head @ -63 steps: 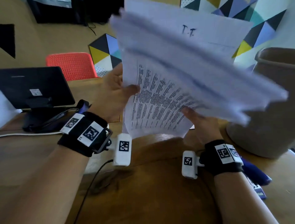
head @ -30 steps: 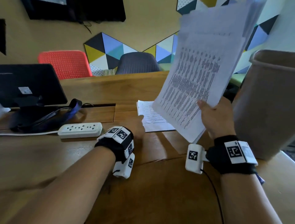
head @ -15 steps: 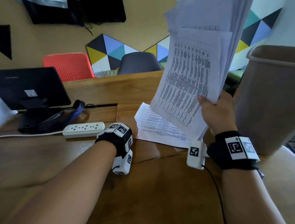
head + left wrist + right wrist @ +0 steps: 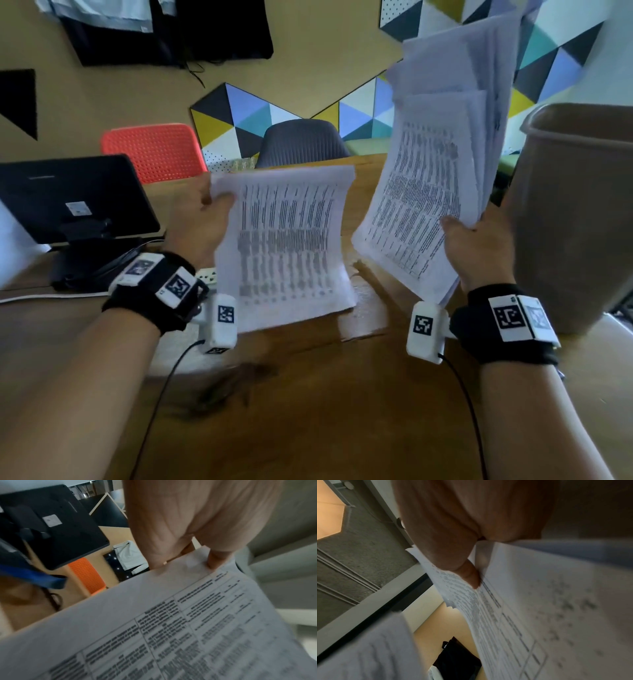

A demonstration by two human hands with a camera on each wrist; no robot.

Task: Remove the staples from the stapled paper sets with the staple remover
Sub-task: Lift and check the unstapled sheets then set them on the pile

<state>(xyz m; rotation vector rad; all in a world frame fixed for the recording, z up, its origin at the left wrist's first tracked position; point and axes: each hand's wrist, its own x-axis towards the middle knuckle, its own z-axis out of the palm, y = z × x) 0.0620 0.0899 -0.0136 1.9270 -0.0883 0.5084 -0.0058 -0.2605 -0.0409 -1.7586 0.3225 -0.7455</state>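
The left hand pinched one printed set by its far left corner, thumb on the face, the pages hanging curled above the worktop; the right hand gripped a thick stack of further sets by its near edge, thumb across the top sheet, the stack raised and fanned to the right; set and stack were apart; a bin stood at the right, close to the right hand; a dark screen stood at the far left; print was blurred; no staple could be made out.
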